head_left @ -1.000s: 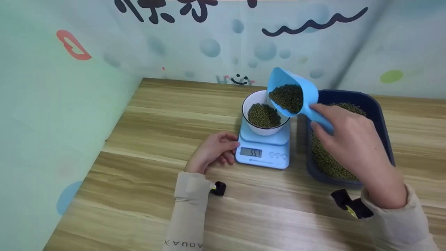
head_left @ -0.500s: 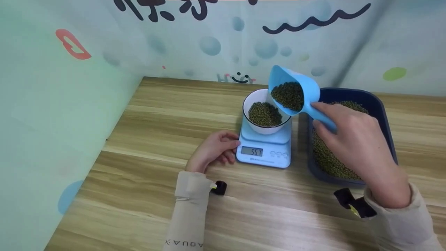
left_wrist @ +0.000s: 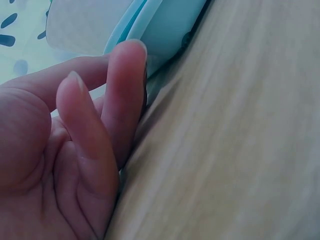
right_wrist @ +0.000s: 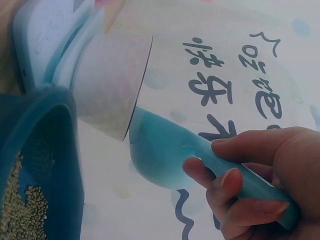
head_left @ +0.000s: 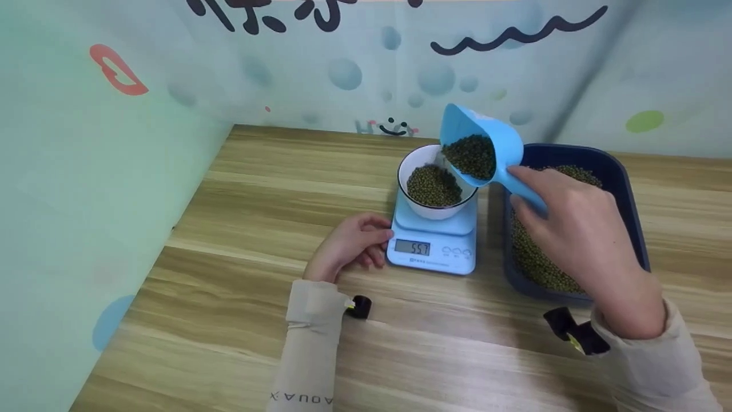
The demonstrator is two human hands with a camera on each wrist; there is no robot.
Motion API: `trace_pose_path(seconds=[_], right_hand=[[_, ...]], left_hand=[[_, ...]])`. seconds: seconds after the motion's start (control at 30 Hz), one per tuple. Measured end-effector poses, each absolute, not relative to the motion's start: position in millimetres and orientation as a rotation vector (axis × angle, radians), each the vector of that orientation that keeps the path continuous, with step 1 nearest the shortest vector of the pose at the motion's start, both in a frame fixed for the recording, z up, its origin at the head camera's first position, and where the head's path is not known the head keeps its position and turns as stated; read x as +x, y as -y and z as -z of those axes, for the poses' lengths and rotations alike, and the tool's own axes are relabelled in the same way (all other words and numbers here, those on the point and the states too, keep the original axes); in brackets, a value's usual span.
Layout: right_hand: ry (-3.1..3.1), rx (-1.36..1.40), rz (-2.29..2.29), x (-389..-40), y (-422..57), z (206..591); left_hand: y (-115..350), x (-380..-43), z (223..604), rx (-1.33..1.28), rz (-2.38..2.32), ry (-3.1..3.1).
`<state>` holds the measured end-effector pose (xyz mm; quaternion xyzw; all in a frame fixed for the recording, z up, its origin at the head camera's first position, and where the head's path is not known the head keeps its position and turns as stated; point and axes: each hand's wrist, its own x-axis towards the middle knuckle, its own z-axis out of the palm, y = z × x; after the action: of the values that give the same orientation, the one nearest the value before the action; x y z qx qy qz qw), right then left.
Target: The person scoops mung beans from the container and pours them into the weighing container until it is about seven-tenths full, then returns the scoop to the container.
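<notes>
1. Here, a light-blue plastic scoop with a straight handle (head_left: pixel 506 143) is tilted, mouth to the left, above the right side of a white round bowl with a dark rim (head_left: pixel 434 213); whether the two touch is unclear.
2. A heap of small dark-green beans (head_left: pixel 472 157) lies in the scoop, and a green mound (head_left: pixel 433 186) sits in the bowl.
3. The right hand (head_left: pixel 577 223) has its grip clamped on the scoop's handle, thumb and fingers wrapped around it.
4. The left hand (head_left: pixel 354 245) has a loose grip, fingers softly bent and apart from the thumb, touching the left edge of a light-blue flat kitchen scale (head_left: pixel 437 262).
5. The bowl stands upright on that scale, whose grey display (head_left: pixel 413 247) shows the digits 557.
6. Just right of the scale, a dark-blue rectangular tub (head_left: pixel 632 212) of beans rests on the wood-grain counter (head_left: pixel 229 320).
</notes>
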<state>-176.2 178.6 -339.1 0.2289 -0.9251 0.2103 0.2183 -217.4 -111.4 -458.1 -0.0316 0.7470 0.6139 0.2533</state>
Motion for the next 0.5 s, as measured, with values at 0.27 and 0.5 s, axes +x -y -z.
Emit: trace_pose_path(seconds=[0.27,0.5], right_hand=[[2.568,0.622,-0.580,-175.6,-178.1,339.9],[2.563,0.624,-0.593,-175.0,-177.6,340.4]], left_hand=[[111.5,-216.7,458.7,-0.090,-1.669,-2.035],[110.6,-217.3,458.1,-0.087,-1.675,-2.028]])
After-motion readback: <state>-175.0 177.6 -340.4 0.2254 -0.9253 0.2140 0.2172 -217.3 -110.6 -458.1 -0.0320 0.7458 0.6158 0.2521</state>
